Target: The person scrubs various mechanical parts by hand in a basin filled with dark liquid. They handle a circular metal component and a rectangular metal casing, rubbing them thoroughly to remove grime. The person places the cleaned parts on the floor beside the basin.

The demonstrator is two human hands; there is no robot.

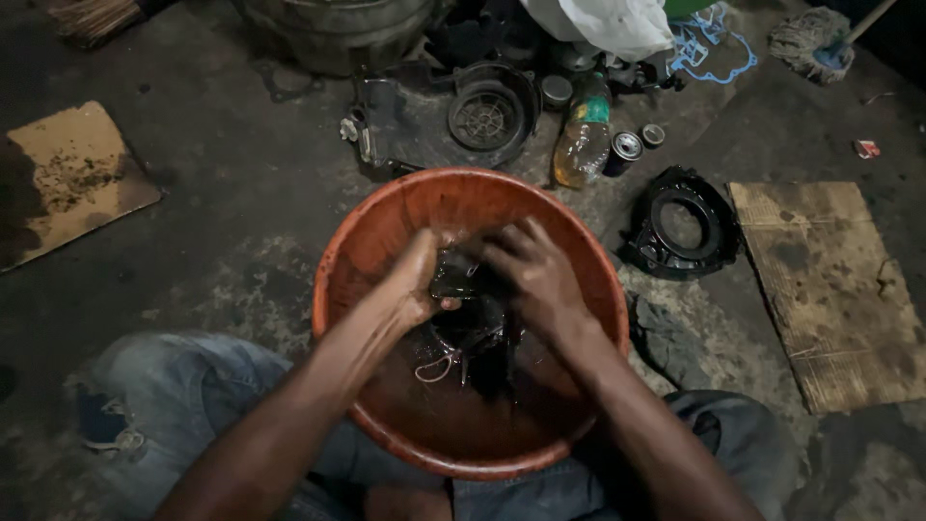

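Note:
An orange plastic basin (386, 207) sits on the floor between my knees, with dark oily liquid in its bottom. Both my hands are inside it. My left hand (415, 280) and my right hand (531, 275) grip a small black greasy machine part (455, 275) from either side, just above the liquid. More dark metal parts (473, 333) and a thin wire loop (436, 369) lie in the liquid below the hands. My fingers hide most of the held part.
Beyond the basin lie a black round engine cover (487, 114), a plastic bottle of yellowish liquid (582, 145), small tins (627, 147) and a black ring-shaped housing (683, 227). Cardboard pieces lie at left (68, 178) and right (830, 289). A rag (666, 342) lies by my right knee.

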